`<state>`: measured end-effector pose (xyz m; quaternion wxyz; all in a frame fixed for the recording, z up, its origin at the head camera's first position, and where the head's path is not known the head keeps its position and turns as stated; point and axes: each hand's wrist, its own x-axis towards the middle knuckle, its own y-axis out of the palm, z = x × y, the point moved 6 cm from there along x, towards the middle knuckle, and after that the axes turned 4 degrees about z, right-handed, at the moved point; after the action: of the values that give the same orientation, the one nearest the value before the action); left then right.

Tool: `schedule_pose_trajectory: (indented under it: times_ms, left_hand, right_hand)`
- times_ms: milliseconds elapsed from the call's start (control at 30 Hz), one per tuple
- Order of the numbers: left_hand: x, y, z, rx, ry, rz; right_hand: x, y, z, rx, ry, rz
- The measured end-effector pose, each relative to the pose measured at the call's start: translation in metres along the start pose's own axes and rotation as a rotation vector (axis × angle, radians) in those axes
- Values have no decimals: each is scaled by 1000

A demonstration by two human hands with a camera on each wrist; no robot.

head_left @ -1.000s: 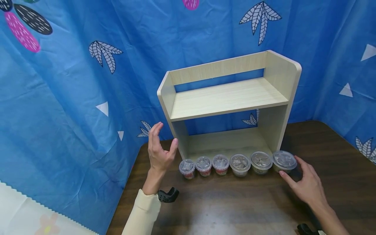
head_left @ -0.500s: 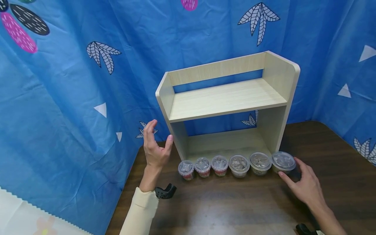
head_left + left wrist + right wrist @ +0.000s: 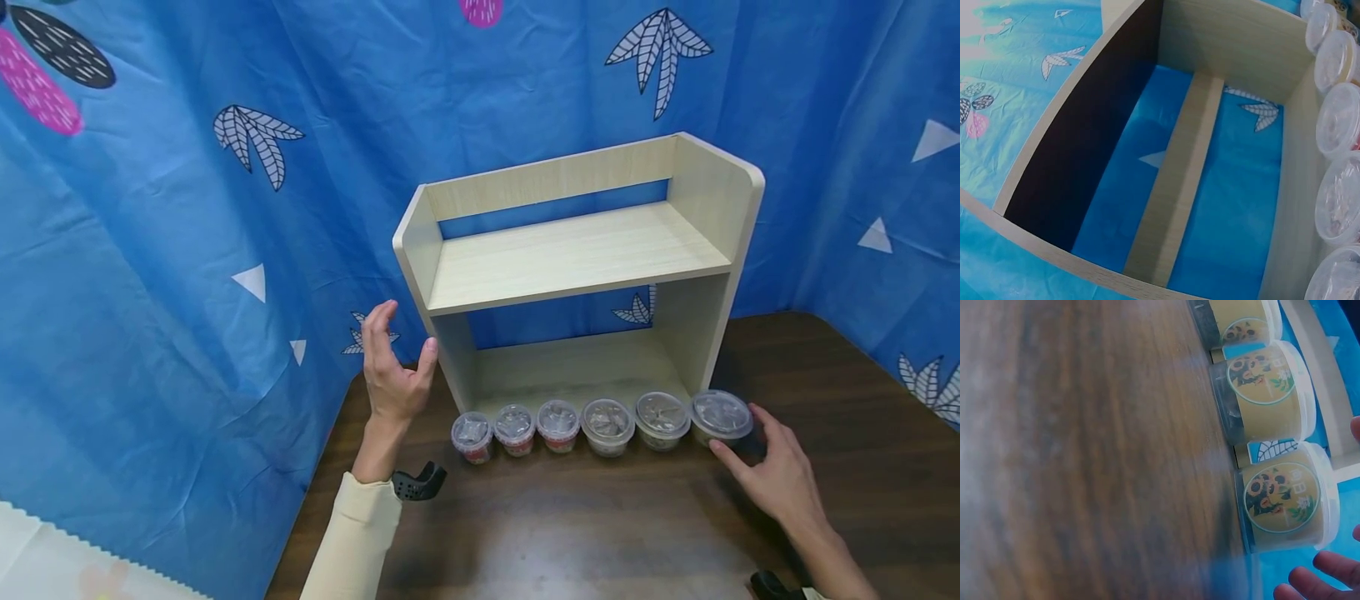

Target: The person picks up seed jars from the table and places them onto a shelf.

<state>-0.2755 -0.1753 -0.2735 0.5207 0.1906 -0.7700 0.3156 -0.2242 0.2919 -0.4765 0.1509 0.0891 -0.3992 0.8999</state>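
Several lidded plastic tubs stand in a row on the table before a pale wooden shelf (image 3: 585, 258). The three at the left are smaller, with red on their sides, such as the leftmost small tub (image 3: 472, 431). At the right end stands a larger tub (image 3: 722, 415); a sunflower label (image 3: 1282, 497) shows on its side in the right wrist view. My right hand (image 3: 780, 471) is beside this end tub, thumb and fingers spread about it; the right wrist view shows gaps between them. My left hand (image 3: 396, 375) hovers left of the shelf, fingers apart, holding nothing.
The dark wooden table (image 3: 585, 525) extends in front of the tubs. A blue patterned curtain (image 3: 187, 292) hangs behind and at both sides. The shelf has an upper board (image 3: 585, 254) and a lower compartment right behind the tubs.
The head view has shifted slightly. My left hand has drifted a little left and up from the tubs. My right hand stays beside the end tub, and the row has not been rearranged.
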Motion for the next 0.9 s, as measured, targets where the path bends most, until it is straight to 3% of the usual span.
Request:
schedule_pose_trajectory:
  times_ms: [900]
  left_hand:
    - [16,3,4,-8,33,-24]
  right_hand:
    - [8,5,-9,26,35,24]
